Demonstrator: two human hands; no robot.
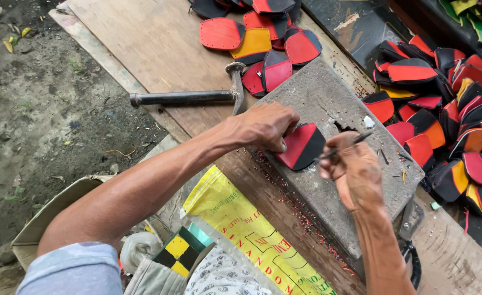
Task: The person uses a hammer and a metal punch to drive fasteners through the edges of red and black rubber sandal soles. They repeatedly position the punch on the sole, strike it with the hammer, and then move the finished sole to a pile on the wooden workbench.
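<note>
Your left hand (265, 127) is pressing curled fingers onto a red-and-black leather piece (302, 146) lying on the grey stone slab (333, 104). At its three o'clock, your right hand (353, 170) is pinching a thin dark tool (346, 146) tightly. A hammer (197, 96) is lying at ten o'clock; cut pieces (448, 109) are piling at two o'clock.

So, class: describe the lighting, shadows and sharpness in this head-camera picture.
Head view: soft, even daylight with no glare; faint shadow under the left hand on the red and black piece; right hand and its thin tool sharp; the edges bend slightly, like a wide lens.
</note>
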